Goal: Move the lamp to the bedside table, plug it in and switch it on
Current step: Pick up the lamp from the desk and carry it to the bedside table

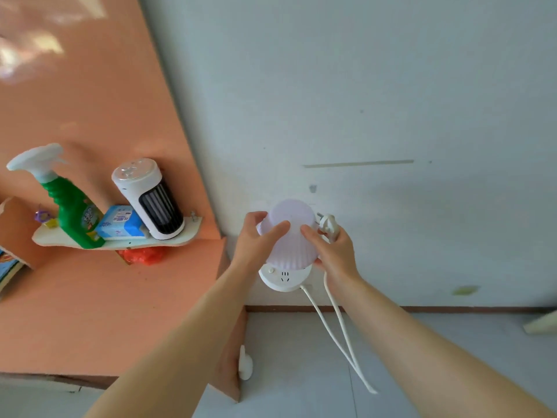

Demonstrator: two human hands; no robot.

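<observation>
Pale matte wall, both hands' grips closed on ribbed lamp [290, 236], right hand [333, 251] pinching plug [328, 224]

Lamp stem [294, 268] behind shade [291, 233]

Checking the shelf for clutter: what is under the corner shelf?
A red plastic bag shows just below the shelf; the board covers the bag's upper part.

- A pale shelf [180, 238] juts from the orange wall [90, 116].
- On it stand a green spray bottle [73, 212], a blue packet [120, 223] and a white fan [150, 199].
- A red bag [144, 256] shows beneath it.
</observation>
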